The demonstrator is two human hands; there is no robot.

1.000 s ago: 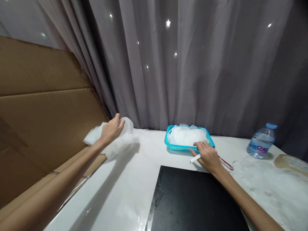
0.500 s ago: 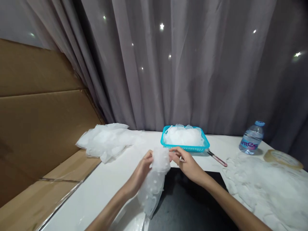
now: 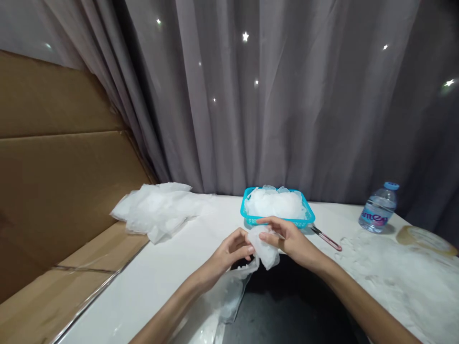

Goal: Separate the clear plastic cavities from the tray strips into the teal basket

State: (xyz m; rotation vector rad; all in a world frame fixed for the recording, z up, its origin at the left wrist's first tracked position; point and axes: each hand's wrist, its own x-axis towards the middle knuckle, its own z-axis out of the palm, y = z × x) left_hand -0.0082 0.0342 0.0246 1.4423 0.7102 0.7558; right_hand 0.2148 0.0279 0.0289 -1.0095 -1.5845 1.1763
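A bunched piece of translucent white material is held between my two hands, above the far edge of a black board. My left hand pinches its left side, where a strip hangs down toward a clear plastic bag with white contents. My right hand grips the upper right of the bunch, thumb in front. Just behind the hands is a blue basket filled with white soft pieces.
Pink-handled snips lie right of the basket. Farther right are a water bottle, a tape roll and a spread white heap. White bags lie at the left by cardboard; a grey curtain hangs behind.
Both hands have moved right, and the white piece, earlier hanging flat between them, is now bunched up. My left hand has turned, with its thumb now over the material.
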